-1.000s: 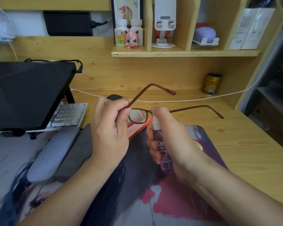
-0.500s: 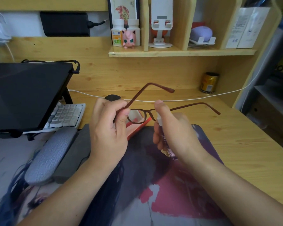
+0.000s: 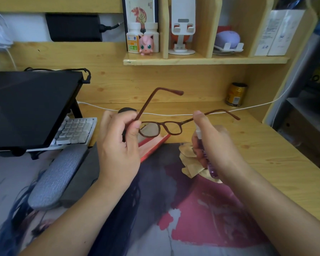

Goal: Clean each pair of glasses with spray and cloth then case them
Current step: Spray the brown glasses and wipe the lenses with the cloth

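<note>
Brown-framed glasses (image 3: 166, 126) hang in the air above the desk, temples unfolded and pointing away from me. My left hand (image 3: 118, 145) pinches them at the left hinge. My right hand (image 3: 209, 143) grips a small purple spray bottle (image 3: 208, 161), its index finger on the white nozzle, which points toward the lenses from the right. A crumpled tan cloth (image 3: 189, 163) lies on the desk mat just under my right hand. A red case (image 3: 151, 146) lies open behind my left hand, partly hidden.
A patterned desk mat (image 3: 201, 218) covers the near desk. A dark screen on a stand (image 3: 30, 106), a white keyboard (image 3: 74, 132) and a grey wrist rest (image 3: 57, 176) sit left. A yellow can (image 3: 236, 94) and a white cable (image 3: 174, 114) lie at the back.
My right hand with the spray bottle has moved right, away from the lenses, uncovering the right lens and the tan cloth. My left hand keeps its pinch on the glasses.
</note>
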`<state>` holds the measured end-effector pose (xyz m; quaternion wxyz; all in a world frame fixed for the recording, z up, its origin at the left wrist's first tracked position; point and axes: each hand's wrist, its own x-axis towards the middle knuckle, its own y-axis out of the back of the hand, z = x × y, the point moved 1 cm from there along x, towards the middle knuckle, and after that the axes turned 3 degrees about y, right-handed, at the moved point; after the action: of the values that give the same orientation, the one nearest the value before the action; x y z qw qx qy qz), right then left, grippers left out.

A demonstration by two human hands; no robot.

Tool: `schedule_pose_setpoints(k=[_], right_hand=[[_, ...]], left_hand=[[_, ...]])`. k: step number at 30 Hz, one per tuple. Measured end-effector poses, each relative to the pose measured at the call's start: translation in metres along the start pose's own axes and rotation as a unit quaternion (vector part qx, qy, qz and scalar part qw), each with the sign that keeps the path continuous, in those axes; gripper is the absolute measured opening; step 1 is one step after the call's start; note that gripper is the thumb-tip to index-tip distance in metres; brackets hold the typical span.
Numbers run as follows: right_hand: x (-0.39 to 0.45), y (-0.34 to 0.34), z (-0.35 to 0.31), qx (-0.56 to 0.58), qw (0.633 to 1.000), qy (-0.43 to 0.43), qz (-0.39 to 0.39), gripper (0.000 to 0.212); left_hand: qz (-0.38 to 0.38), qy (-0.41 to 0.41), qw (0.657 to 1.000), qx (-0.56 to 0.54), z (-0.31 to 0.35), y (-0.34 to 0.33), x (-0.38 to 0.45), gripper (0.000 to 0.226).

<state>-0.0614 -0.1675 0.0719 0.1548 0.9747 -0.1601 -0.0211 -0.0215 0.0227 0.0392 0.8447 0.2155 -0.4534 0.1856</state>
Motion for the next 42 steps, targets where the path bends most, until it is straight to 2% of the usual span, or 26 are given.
schedule_pose_setpoints(k=[6,8,10,11,12,14,15,16,17,19,22,26,32,36,39,42], right_hand=[[0.006,-0.003,0.005,0.011,1.000,0.009,0.012,0.055],[0.004,0.001,0.003,0.040,0.999,0.018,0.023,0.061],[0.001,0.002,0.002,0.056,0.997,0.045,0.039,0.071],[-0.001,0.001,0.003,0.062,0.995,0.064,0.048,0.074],[-0.002,-0.003,0.005,0.068,0.993,0.085,0.055,0.076],[-0.008,-0.016,0.007,0.065,0.987,0.131,0.060,0.080],[-0.010,-0.023,0.010,0.038,0.985,0.159,0.062,0.084],[-0.013,-0.029,0.011,-0.003,0.980,0.188,0.066,0.086],[-0.015,-0.034,0.010,-0.035,0.974,0.214,0.071,0.084],[-0.016,-0.040,0.009,-0.046,0.965,0.245,0.079,0.077],[-0.010,-0.044,0.010,-0.030,0.966,0.241,0.090,0.078],[-0.005,-0.044,0.012,-0.040,0.968,0.228,0.100,0.072],[0.006,-0.023,0.017,0.002,0.971,0.198,0.130,0.092],[0.013,-0.009,0.021,0.026,0.972,0.171,0.161,0.085],[0.015,-0.009,0.020,0.029,0.973,0.166,0.159,0.077],[0.015,-0.008,0.022,0.040,0.972,0.170,0.155,0.078]], left_hand=[[-0.008,0.025,0.999,-0.028,0.003,0.001,0.000,0.009],[-0.015,0.093,0.993,-0.072,0.006,0.002,0.002,0.011],[-0.028,0.198,0.975,-0.097,0.012,0.003,0.008,0.011],[-0.034,0.263,0.956,-0.127,0.015,0.002,0.010,0.011],[-0.036,0.338,0.922,-0.184,0.018,0.001,0.013,0.012],[-0.040,0.484,0.811,-0.325,0.024,-0.002,0.016,0.010],[-0.040,0.534,0.757,-0.374,0.026,-0.004,0.017,0.009],[-0.042,0.566,0.719,-0.401,0.027,-0.004,0.016,0.009],[-0.044,0.585,0.694,-0.418,0.028,-0.005,0.016,0.009],[-0.047,0.603,0.664,-0.439,0.028,-0.004,0.014,0.013],[-0.042,0.616,0.646,-0.450,0.029,-0.003,0.014,0.011],[-0.043,0.620,0.645,-0.444,0.033,-0.004,0.014,0.008],[-0.036,0.629,0.635,-0.446,0.030,-0.003,0.015,0.008],[-0.036,0.631,0.633,-0.448,0.027,-0.003,0.014,0.008],[-0.038,0.629,0.636,-0.445,0.027,-0.004,0.013,0.008],[-0.038,0.631,0.635,-0.444,0.025,-0.004,0.013,0.007]])
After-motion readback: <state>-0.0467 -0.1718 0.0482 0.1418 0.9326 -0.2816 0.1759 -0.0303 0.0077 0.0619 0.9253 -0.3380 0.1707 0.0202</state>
